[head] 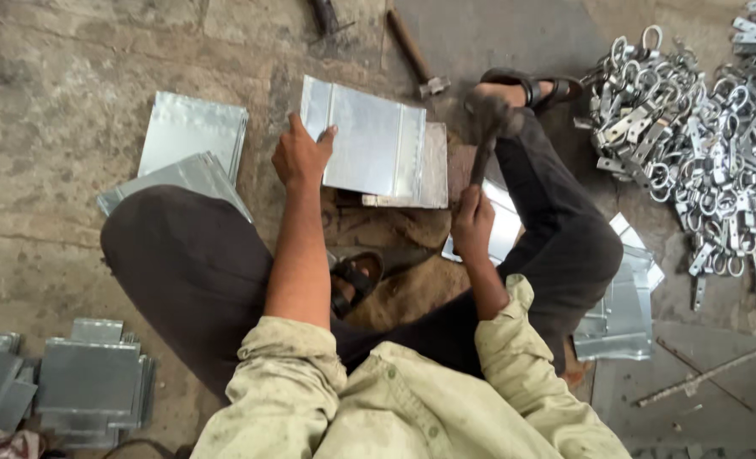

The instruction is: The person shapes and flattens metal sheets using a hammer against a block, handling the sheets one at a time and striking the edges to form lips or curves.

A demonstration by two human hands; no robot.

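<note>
I sit on the floor with my legs spread. My left hand (301, 155) grips the left edge of a shiny folded sheet-metal piece (369, 140), holding it tilted over another flat metal plate (436, 166). My right hand (473, 223) is closed around the handle of a hammer (490, 119), whose blurred head hangs just right of the sheet. My sandalled right foot (531, 87) lies beyond the hammer, my left foot (354, 276) tucked under.
Stacks of cut metal sheets lie at left (192, 136), bottom left (89, 382) and beside my right knee (624, 314). A heap of metal hooks and clasps (709, 144) fills the right. A second hammer (416, 53) lies at the top; a thin rod (701, 374) at bottom right.
</note>
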